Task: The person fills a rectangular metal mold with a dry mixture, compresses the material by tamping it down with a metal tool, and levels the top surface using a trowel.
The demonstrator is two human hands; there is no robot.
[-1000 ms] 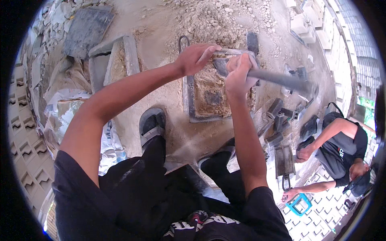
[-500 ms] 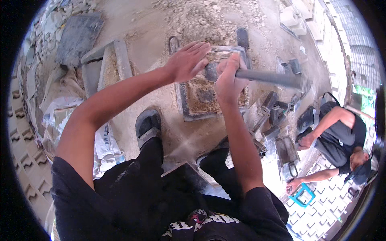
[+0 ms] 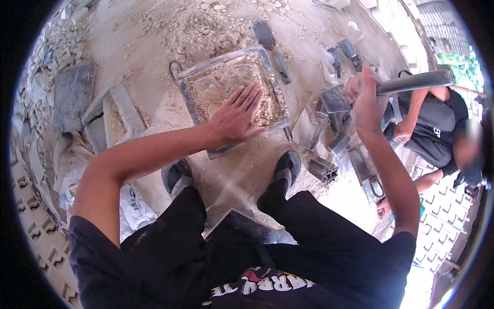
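Note:
A square metal mould (image 3: 187, 103) lies on the ground in front of me, filled with loose sandy, tan material (image 3: 211, 85). My left hand (image 3: 237, 114) rests on that material with its fingers stretched out, near the middle of the mould. Off to the right, raised away from the mould, my right hand (image 3: 368, 105) is wrapped round a dark hand tamper (image 3: 419, 82). Its thick bar sticks out to the right of my fist, and a flat black block shows on the fist's left side. Wire loops stand at the mould's far left and near right corners.
A co-worker (image 3: 429, 123) crouches at the right among metal pieces. Square metal tubes (image 3: 322, 170) lie between us. A grey trough (image 3: 126, 110) and a dark slab (image 3: 73, 98) are at the left. Rubble (image 3: 206, 23) covers the far ground; a black block (image 3: 264, 35) lies beyond the mould.
My right hand has moved right with the tamper, away from over the mould. My left hand has gone from the mould's far left edge onto the sandy fill.

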